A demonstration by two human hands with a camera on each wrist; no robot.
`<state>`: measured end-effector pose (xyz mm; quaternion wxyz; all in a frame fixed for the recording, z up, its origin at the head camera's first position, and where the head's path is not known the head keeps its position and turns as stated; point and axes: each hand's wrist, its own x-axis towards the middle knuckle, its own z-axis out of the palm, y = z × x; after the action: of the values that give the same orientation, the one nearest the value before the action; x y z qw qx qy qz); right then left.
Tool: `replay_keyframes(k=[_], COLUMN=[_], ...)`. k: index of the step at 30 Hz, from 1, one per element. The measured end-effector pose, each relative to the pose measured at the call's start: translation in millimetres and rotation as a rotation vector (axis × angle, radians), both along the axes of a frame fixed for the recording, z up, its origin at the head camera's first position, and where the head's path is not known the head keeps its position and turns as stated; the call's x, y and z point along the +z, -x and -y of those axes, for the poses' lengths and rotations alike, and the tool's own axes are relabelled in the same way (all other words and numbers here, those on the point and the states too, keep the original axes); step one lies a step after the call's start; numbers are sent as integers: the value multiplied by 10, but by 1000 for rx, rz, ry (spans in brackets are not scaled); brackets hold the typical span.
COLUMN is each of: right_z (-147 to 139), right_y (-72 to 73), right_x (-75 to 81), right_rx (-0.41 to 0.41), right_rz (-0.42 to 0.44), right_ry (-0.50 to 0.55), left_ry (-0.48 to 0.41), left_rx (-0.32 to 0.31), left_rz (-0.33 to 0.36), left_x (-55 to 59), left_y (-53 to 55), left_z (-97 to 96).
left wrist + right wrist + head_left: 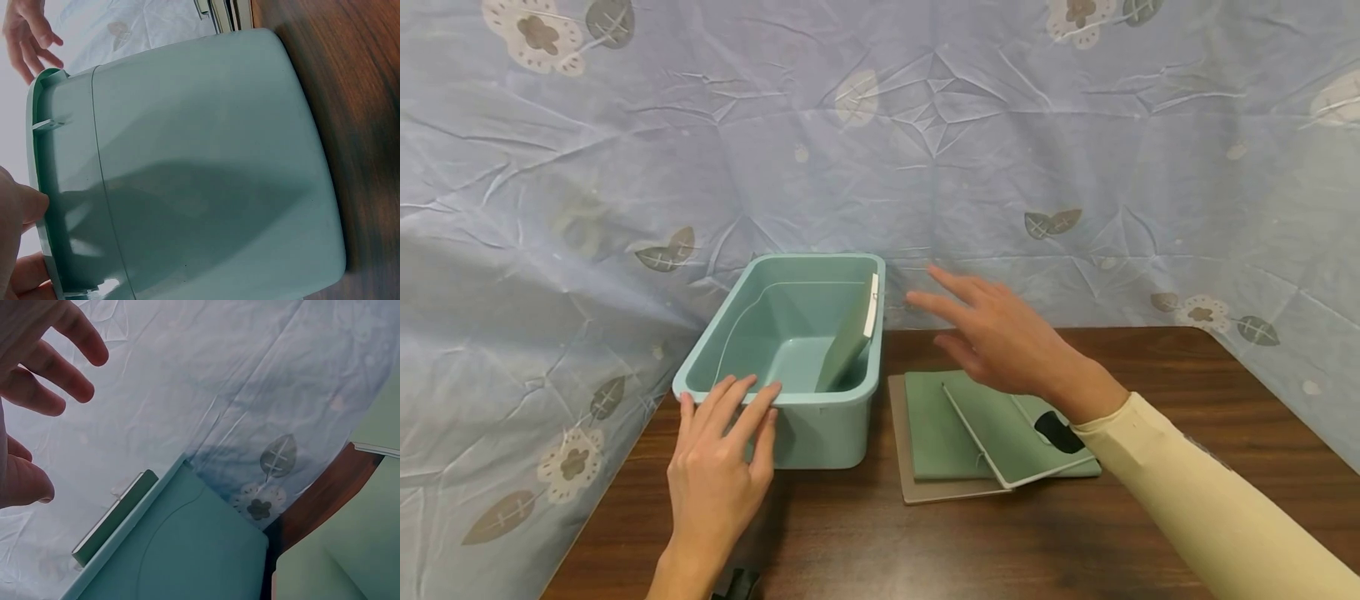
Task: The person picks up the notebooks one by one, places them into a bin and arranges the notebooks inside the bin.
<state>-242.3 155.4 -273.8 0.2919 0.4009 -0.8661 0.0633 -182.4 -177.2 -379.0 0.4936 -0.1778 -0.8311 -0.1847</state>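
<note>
Left hand [715, 467] pinches bin [823, 437] rim, lower left; right hand [1009, 343] spread, empty. Book [848, 337] mid-frame leans unheld, could slip flat.

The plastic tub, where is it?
In the head view, the plastic tub stands left of the notebooks on the table, the left hand touching its near rim.
</note>
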Motion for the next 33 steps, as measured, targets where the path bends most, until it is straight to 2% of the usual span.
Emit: replay_keyframes(k=[16,27,33], right_z=[-43,-105,-187], right_y=[6,-8,-11], right_x=[17,18,0], right_rx=[-23,-71,-124], right_rz=[22,51,102], right_ry=[-3,-29,-37], left_ry=[-6,-2,-2], left_rx=[0,5,3], left_rz=[7,14,8], left_x=[1,2,11], left_y=[4,-3,-6], left_z=[-6,-5,-12])
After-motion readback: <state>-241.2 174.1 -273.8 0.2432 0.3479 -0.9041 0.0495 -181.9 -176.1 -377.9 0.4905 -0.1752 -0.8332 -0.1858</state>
